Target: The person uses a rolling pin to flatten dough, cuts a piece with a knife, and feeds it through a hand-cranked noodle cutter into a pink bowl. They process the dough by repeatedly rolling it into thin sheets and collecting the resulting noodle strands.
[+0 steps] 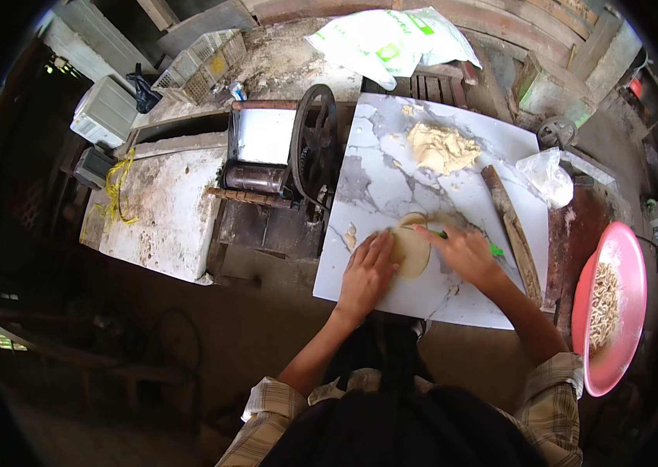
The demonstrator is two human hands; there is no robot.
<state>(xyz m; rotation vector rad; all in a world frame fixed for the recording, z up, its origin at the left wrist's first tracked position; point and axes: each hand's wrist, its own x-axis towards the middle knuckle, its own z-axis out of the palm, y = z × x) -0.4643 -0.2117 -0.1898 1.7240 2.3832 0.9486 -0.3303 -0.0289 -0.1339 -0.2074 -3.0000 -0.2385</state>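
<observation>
A flat, pale sheet of dough [412, 255] lies on the marble-patterned board. My left hand [370, 268] rests on its left edge, fingers stretched out and lying flat. My right hand [463, 253] is closed around a green-handled knife [495, 250], at the dough's upper right. Only parts of the green handle show between and behind the fingers; the blade is hard to make out. Just beyond the sheet, a curved strip of dough [411, 219] sits close to its far edge. A large, rough lump of dough [442, 149] is farther back on the board.
A wooden stick [511, 233] lies along the right side of the marble-patterned board [442, 305]. Left of it stands a hand-wheel roller machine [255, 177]. A pink basin [632, 303] with pale strips is at right. Behind are a white sack [391, 43] and plastic basket [200, 66].
</observation>
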